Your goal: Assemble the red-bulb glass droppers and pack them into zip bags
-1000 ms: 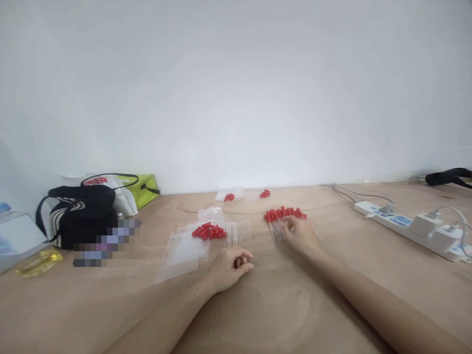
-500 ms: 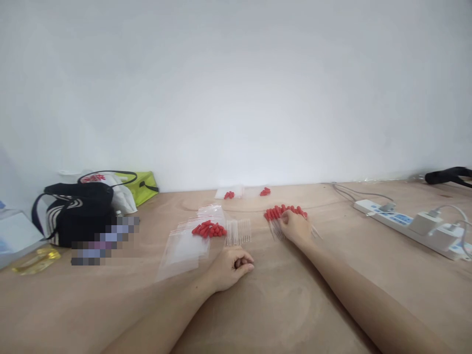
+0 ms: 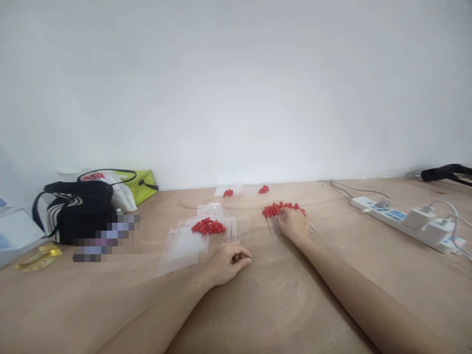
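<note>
My right hand [image 3: 295, 223] reaches into a row of glass droppers with red rubber bulbs [image 3: 273, 210]. Its thumb and fingers pinch at one of them, partly hidden by the hand. The droppers' thin clear tubes point towards me. My left hand [image 3: 229, 263] rests on the table with curled fingers and the thumb close to them; I see nothing in it. Just beyond it lies a row of thin clear tubes [image 3: 238, 228]. To their left, a pile of loose red bulbs [image 3: 208, 226] sits on overlapping clear zip bags [image 3: 180, 250].
Two small clusters of red bulbs [image 3: 228, 193] lie on clear bags near the wall. At right is a white power strip [image 3: 396, 215] with plugs and cables. A black bag [image 3: 84, 211], a green bag [image 3: 145, 187] and a roll of yellow tape [image 3: 39, 258] are at left.
The view has shifted slightly. My right hand stays at the red-bulbed droppers, and my left hand keeps its curled pose on the table.
</note>
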`<state>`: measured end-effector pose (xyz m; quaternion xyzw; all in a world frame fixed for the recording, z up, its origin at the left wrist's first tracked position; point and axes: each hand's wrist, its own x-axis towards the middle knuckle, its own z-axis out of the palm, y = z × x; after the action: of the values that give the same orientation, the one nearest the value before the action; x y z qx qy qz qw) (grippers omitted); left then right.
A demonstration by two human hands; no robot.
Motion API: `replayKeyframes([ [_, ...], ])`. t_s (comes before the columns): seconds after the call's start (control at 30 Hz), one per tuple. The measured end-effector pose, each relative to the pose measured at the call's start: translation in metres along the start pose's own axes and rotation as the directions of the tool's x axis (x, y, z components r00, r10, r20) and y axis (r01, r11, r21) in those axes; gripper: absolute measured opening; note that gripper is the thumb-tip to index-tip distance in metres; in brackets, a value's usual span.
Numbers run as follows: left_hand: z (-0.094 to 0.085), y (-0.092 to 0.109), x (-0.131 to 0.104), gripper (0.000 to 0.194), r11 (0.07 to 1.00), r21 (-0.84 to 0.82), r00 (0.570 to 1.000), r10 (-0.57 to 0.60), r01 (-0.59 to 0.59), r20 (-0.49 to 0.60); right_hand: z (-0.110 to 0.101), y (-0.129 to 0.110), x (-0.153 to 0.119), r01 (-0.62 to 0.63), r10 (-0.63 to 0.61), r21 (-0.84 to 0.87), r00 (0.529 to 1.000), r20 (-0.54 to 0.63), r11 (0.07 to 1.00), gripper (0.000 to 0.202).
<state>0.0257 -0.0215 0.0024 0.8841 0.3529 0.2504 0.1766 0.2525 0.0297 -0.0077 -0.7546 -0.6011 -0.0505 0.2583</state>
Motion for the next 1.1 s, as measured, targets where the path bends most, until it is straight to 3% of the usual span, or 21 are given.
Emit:
replayKeyframes([
  [0.1,-0.008,-0.009,0.003,0.011,0.989,0.149,0.976,0.025,0.008,-0.216,0.000,-0.013,-0.010,0.077,-0.077,0.040,0.997,-0.014,0.996,0.024],
  [0.2,-0.024,-0.026,0.005,0.020,0.929,0.271,0.860,-0.087,0.252,-0.503,0.002,-0.037,-0.022,0.150,-0.154,0.085,0.987,0.046,0.985,0.023],
  [0.27,-0.036,-0.038,0.005,0.019,0.865,0.311,0.794,-0.150,0.394,-0.589,0.004,-0.054,-0.026,0.144,-0.152,0.084,0.983,0.100,0.986,0.024],
  [0.4,-0.049,-0.056,0.002,0.014,0.776,0.366,0.781,-0.247,0.514,-0.574,0.010,-0.078,-0.024,0.045,-0.053,0.045,0.977,0.206,0.998,0.027],
  [0.53,-0.045,-0.062,0.006,0.019,0.732,0.357,0.753,-0.314,0.580,-0.578,0.016,-0.085,-0.014,-0.005,-0.001,0.025,0.973,0.233,1.000,0.026],
  [0.63,-0.038,-0.061,0.010,0.021,0.713,0.333,0.719,-0.338,0.617,-0.607,0.018,-0.087,-0.010,-0.020,0.016,0.012,0.967,0.254,1.000,0.025],
  [0.73,-0.035,-0.060,0.011,0.022,0.712,0.324,0.716,-0.352,0.623,-0.603,0.020,-0.088,-0.009,-0.016,0.014,0.004,0.965,0.264,1.000,0.026],
  [0.87,-0.037,-0.059,0.011,0.020,0.729,0.295,0.679,-0.305,0.618,-0.668,0.021,-0.090,-0.010,0.001,0.000,-0.003,0.966,0.257,1.000,0.028],
  [0.97,-0.036,-0.051,0.009,0.015,0.820,0.287,0.702,-0.183,0.495,-0.688,0.020,-0.089,-0.014,0.026,-0.025,-0.002,0.972,0.236,1.000,0.030],
  [1.1,-0.023,-0.025,0.002,0.012,0.938,0.265,0.835,-0.044,0.224,-0.548,0.017,-0.082,-0.022,0.058,-0.056,-0.006,0.981,0.183,0.998,0.031],
])
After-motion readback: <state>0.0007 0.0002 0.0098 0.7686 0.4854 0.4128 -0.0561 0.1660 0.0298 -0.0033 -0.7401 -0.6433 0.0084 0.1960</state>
